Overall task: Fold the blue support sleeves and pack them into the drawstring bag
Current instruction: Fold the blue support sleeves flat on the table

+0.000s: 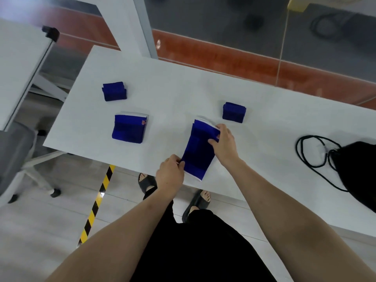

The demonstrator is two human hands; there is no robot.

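1. White table [173, 82] over a grey and red floor; yellow-black tape [95, 202] below the near edge.
2. Long blue sleeve [198, 151] flat near the front edge, pinched at its near left corner by the left hand [171, 174], gripped at its far right edge by the right hand [223, 143].
3. Three folded sleeves apart on the table: far left [114, 91], mid left [129, 128], far right [234, 111].
4. Black drawstring bag [358, 169] at the right edge, cord [311, 151] looped beside.
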